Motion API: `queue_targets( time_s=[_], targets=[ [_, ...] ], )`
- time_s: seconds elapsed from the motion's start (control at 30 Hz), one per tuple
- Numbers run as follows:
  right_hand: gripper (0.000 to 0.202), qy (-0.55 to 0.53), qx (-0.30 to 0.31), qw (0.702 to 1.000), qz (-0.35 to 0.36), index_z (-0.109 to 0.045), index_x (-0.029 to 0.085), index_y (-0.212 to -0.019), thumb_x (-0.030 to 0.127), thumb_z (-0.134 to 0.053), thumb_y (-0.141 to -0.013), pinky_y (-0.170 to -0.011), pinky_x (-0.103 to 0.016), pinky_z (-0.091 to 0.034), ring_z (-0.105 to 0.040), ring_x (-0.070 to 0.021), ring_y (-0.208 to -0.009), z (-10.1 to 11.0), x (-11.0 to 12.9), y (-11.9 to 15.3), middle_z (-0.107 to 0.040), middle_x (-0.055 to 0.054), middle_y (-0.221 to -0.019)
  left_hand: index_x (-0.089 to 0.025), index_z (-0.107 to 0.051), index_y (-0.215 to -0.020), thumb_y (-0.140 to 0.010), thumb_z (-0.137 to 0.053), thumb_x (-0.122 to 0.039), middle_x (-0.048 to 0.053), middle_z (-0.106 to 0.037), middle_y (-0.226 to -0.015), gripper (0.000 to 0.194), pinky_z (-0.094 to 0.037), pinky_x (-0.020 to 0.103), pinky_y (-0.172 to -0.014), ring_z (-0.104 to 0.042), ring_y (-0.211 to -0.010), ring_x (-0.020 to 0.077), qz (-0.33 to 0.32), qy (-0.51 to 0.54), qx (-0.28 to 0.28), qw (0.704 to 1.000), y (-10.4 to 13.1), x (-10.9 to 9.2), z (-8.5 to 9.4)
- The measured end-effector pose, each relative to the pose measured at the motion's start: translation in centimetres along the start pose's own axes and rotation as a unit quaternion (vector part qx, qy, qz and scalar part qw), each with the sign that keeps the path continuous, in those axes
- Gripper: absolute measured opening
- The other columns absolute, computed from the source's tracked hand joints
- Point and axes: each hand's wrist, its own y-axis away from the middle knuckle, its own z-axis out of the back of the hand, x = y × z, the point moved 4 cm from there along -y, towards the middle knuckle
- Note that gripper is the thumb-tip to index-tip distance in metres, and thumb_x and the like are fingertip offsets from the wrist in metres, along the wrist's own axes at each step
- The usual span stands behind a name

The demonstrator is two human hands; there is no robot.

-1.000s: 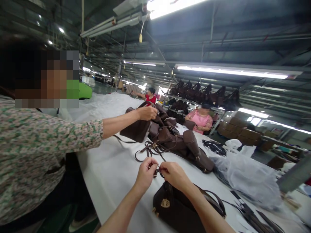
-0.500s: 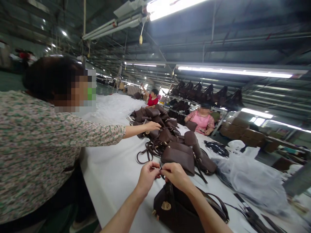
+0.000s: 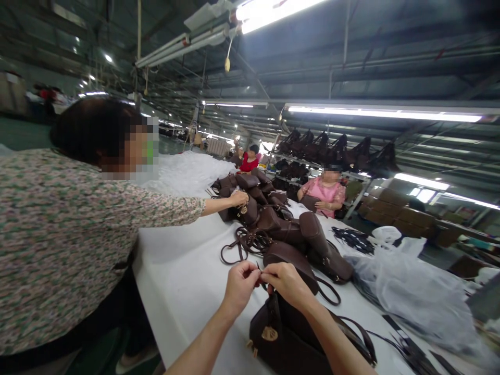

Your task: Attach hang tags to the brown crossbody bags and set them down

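Just above a dark brown bag [image 3: 289, 338] with a gold emblem, my left hand [image 3: 241, 286] and my right hand [image 3: 287, 281] meet at the fingertips. Both pinch a thin dark strap [image 3: 259, 266], of which only a short piece shows between the fingers. The bag lies on the white table [image 3: 183, 276], partly under my right forearm. Beyond my hands rests another brown bag [image 3: 287, 255], with coiled straps [image 3: 250, 240] to its left.
A person in a floral top [image 3: 78, 229] reaches from the left into the pile of brown bags [image 3: 273, 216]. Clear plastic [image 3: 414, 281] and black straps [image 3: 351, 239] lie at right. A person in pink [image 3: 324, 192] sits beyond the table.
The person at left has grasped a bag in the pile and drawn their hand back a little. The bag beyond my hands has shifted. My hands stay together at the strap.
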Motion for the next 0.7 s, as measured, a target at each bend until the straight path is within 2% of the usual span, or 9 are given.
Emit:
queue_targets(
  time_s=[0.33, 0.5, 0.7],
  targets=[
    [0.027, -0.002, -0.028, 0.999, 0.017, -0.068, 0.019, -0.064, 0.024, -0.05, -0.083, -0.059, -0.022, -0.042, -0.063, -0.0141, -0.056, 0.26, 0.02, 0.14, -0.067, 0.0, -0.056, -0.017, -0.057, -0.056, -0.063, -0.057, -0.023, -0.001, -0.057, -0.051, 0.009, -0.044, 0.023, -0.051, -0.055, -0.05, 0.0128, 0.014, -0.012, 0.006, 1.0, -0.58, -0.13, -0.24],
    [0.017, -0.07, -0.091, 0.993, 0.019, -0.065, 0.018, -0.088, 0.026, -0.05, -0.084, -0.055, -0.022, -0.045, -0.063, -0.0131, -0.051, -0.17, -0.56, 0.31, -0.067, 0.0, -0.07, -0.017, -0.057, -0.055, -0.063, -0.057, -0.022, -0.001, -0.058, -0.05, 0.009, -0.042, 0.023, -0.05, -0.054, -0.049, 0.0132, 0.01, -0.036, -0.001, 0.999, -0.84, -0.36, -0.35],
    [0.02, 0.075, -0.139, 0.984, 0.087, -0.059, 0.019, -0.067, 0.013, -0.047, -0.082, -0.061, -0.023, -0.039, -0.057, -0.0139, -0.062, -0.25, -0.15, 0.35, -0.059, -0.001, -0.066, -0.018, -0.055, -0.051, -0.062, -0.055, -0.018, -0.002, -0.057, -0.048, 0.01, -0.04, 0.023, -0.049, -0.052, -0.048, 0.0125, 0.007, -0.066, 0.003, 0.998, -1.0, -0.17, -0.59]
  ],
)
